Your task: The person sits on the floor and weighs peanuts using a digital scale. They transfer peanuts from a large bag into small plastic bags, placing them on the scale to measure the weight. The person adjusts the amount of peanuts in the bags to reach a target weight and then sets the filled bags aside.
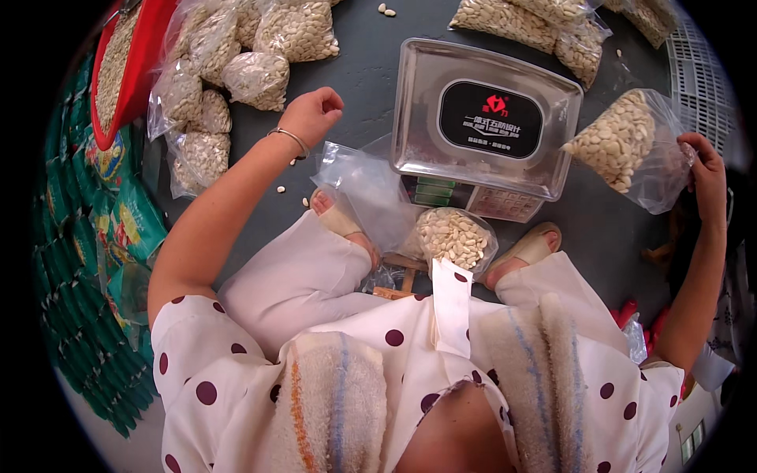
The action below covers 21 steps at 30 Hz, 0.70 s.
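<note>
My right hand (pixel 704 159) grips the gathered top of a clear plastic bag of white flat seeds (pixel 621 139), tilted to the right of the scale. My left hand (pixel 313 115) is raised left of the scale, fingers curled, with nothing visible in it. A digital scale with a bare steel tray (pixel 408 118) stands in front of me, its keypad (pixel 505 204) towards me. Below it, between my feet, lies a small pile of the seeds in clear plastic (pixel 455 239). An empty clear plastic bag (pixel 369 183) is left of that.
Filled seed bags (pixel 257 80) are heaped at the upper left, and more (pixel 520 26) lie behind the scale. A red container of seeds (pixel 121 77) stands far left, near green packets (pixel 139 207). A white plastic crate (pixel 698 77) is far right. Loose seeds (pixel 281 189) lie on the floor.
</note>
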Each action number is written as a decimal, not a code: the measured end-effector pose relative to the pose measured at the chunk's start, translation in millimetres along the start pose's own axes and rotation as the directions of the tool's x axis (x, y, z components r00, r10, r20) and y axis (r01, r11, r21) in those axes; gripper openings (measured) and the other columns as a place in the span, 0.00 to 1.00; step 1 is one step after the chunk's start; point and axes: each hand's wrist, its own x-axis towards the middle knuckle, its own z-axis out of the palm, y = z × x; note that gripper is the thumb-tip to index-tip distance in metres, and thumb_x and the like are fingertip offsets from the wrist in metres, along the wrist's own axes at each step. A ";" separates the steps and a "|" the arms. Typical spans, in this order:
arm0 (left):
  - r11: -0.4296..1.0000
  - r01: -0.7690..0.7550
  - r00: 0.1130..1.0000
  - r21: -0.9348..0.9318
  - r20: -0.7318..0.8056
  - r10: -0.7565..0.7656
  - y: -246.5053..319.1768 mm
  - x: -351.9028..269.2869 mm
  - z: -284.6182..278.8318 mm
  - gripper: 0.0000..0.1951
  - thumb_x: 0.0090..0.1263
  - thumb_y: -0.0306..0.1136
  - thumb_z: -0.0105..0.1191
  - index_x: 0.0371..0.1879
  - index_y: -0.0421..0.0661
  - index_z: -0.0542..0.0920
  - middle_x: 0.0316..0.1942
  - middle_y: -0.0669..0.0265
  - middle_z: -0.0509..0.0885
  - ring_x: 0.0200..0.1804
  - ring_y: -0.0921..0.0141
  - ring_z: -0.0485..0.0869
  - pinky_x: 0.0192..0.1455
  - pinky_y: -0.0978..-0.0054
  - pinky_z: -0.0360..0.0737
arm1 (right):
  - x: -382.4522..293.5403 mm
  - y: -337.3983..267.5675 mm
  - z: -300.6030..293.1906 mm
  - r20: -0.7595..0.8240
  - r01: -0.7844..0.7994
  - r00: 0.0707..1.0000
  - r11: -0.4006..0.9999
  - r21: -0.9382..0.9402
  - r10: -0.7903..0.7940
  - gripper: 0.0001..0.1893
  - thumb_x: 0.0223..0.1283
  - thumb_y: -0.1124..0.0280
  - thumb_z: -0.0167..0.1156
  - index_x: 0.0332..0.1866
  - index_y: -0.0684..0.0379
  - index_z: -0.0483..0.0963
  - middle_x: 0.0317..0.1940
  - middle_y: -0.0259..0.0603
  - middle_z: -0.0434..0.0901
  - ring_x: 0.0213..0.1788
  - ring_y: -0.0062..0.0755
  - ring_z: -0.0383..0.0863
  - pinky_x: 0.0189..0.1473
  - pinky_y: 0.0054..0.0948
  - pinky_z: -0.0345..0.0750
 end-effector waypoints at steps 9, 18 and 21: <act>0.904 -0.218 0.917 0.367 0.394 0.061 -6.5 -14.5 66.1 0.24 0.51 0.42 0.67 0.47 0.49 0.79 0.53 0.60 0.75 0.56 0.62 0.74 0.58 0.65 0.72 | 174.6 247.5 -89.3 -0.099 -0.280 0.956 0.960 -0.017 0.277 0.09 0.66 0.64 0.56 0.47 0.50 0.78 0.17 0.22 0.67 0.14 0.13 0.62 0.15 0.16 0.58; 0.845 -0.354 0.866 0.401 0.481 0.136 -5.0 0.9 114.9 0.09 0.52 0.39 0.64 0.29 0.50 0.85 0.38 0.66 0.81 0.51 0.64 0.76 0.54 0.65 0.72 | 198.8 281.6 -75.4 -0.333 -0.357 0.897 0.921 -0.156 0.291 0.19 0.64 0.63 0.56 0.59 0.52 0.71 0.40 0.32 0.81 0.32 0.20 0.78 0.27 0.20 0.73; 0.842 -0.403 0.846 0.360 0.497 0.193 -21.7 -11.5 102.9 0.07 0.56 0.37 0.60 0.28 0.48 0.84 0.36 0.63 0.81 0.48 0.62 0.78 0.53 0.64 0.74 | 173.8 195.0 -26.9 -0.244 -0.159 0.966 0.935 -0.318 0.081 0.19 0.64 0.61 0.55 0.60 0.52 0.71 0.47 0.33 0.81 0.36 0.21 0.80 0.30 0.20 0.73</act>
